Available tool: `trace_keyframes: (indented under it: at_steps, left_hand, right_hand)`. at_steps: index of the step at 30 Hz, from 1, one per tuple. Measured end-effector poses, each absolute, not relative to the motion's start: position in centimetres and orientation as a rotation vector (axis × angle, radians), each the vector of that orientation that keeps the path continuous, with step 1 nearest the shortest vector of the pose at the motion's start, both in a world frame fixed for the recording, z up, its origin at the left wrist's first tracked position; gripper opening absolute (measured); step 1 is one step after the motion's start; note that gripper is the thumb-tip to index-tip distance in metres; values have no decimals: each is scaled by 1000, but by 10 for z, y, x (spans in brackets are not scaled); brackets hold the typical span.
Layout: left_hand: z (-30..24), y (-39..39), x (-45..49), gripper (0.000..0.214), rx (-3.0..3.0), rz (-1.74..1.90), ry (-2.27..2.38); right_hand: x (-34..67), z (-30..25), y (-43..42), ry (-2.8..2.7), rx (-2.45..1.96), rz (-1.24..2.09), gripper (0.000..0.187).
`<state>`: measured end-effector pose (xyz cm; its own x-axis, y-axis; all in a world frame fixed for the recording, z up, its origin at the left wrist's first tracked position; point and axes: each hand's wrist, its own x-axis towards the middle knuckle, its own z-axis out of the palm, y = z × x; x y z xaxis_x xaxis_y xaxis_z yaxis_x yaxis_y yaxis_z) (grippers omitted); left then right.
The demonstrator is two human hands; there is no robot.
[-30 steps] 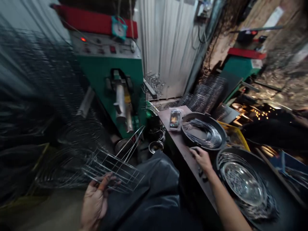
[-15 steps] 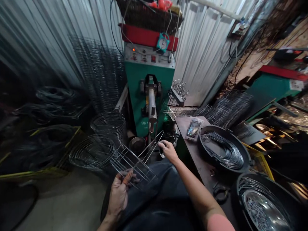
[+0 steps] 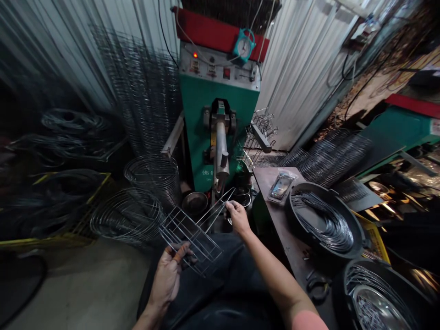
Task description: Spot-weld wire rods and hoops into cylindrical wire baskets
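My left hand (image 3: pixel 168 272) grips the near edge of a metal wire rack (image 3: pixel 192 236), which is tilted over my lap. My right hand (image 3: pixel 238 216) pinches a long bent wire (image 3: pixel 213 211) with a pointed end; it slants down toward the rack. Whether wire and rack are joined cannot be made out. Just beyond my right hand, the metal arm (image 3: pixel 222 146) of a green spot welder (image 3: pixel 192 105) points down, its tip close to the bent wire. Dark gloves or finger covers show on part of my left fingers.
Stacked wire rings (image 3: pixel 127 217) stand at the left. On the right, a table (image 3: pixel 263 178) holds a bagged phone-like item (image 3: pixel 282 185), a black pan of wire hoops (image 3: pixel 292 215), another pan (image 3: pixel 338 293) and black pliers-like tool (image 3: pixel 318 286). A small bowl (image 3: pixel 195 201) sits below the welder.
The view has shifted slightly, so the welder sits lower and the bench a little further right. Both hands keep their hold, with rack and bent wire in nearly the same position.
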<state>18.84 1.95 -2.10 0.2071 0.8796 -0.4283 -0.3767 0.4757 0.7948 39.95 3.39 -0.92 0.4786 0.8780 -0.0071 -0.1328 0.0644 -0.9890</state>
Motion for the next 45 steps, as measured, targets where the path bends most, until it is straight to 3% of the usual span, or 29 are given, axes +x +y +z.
trace_keyframes:
  at_steps: [22,32,37,45]
  left_hand:
    - [2,52,204,43,580,894,1072]
    - [-5,41,211,39,566,1047,1041]
    - [-8,45,211,41,510,1032,1024]
    - [-3,48,209,40,521,1009,1045]
  right_hand:
    - [412,-14,73,-596,-1226,951,28]
    - [403,-20,-22,-1059,-1430,1215,27]
    - [390,-24,-34,-1117,-1469,1074,18]
    - [387,-31,-27,-1069,-1416,1067,23]
